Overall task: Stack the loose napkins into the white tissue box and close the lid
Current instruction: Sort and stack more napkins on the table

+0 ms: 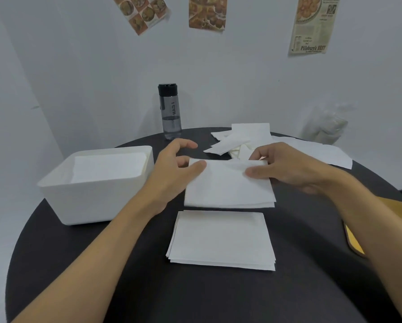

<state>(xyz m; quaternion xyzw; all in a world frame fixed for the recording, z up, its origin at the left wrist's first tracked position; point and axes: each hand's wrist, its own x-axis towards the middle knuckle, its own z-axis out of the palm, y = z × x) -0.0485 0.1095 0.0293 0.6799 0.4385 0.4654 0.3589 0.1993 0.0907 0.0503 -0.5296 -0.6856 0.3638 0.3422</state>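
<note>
Left grip [176, 159] and right grip [279, 164] each pinch a top corner of the napkin bundle [228, 190], centre of the surface [311, 287]. The white tissue box [90, 203] is open, just left. Risk: with a corner-only pinch, layers may fan or slip when I lift.

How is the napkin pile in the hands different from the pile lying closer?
The held stack is pinched at its far corners by the left hand and right hand; the near stack lies untouched. The held stack's far edge is crumpled; the near stack is flat, its sheets slightly fanned on the left. Both are white napkins on the black table.
</note>
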